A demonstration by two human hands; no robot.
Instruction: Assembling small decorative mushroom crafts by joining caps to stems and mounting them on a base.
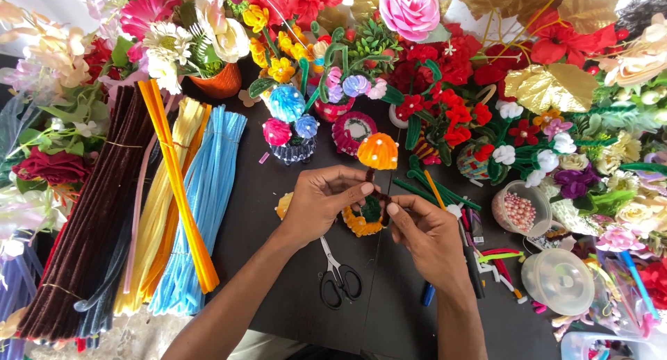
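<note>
My left hand [321, 201] and my right hand [425, 233] meet at the middle of the dark table [292, 290]. Between their fingertips is a small pipe-cleaner piece with a green centre and a yellow-orange rim [364, 219]. A thin brown stem rises from it to an orange mushroom cap with white dots [378, 151]. Both hands pinch the stem near the green centre. A yellow bit [283, 204] peeks out from under my left hand.
Bundles of pipe cleaners lie at the left: brown [90, 221], orange [177, 186], yellow [156, 228], light blue [201, 207]. Black scissors [339, 276] lie below my hands. Small pots of pipe-cleaner flowers [290, 124] and artificial flowers ring the table. A cup of beads [517, 208] and a plastic lid [558, 281] sit at right.
</note>
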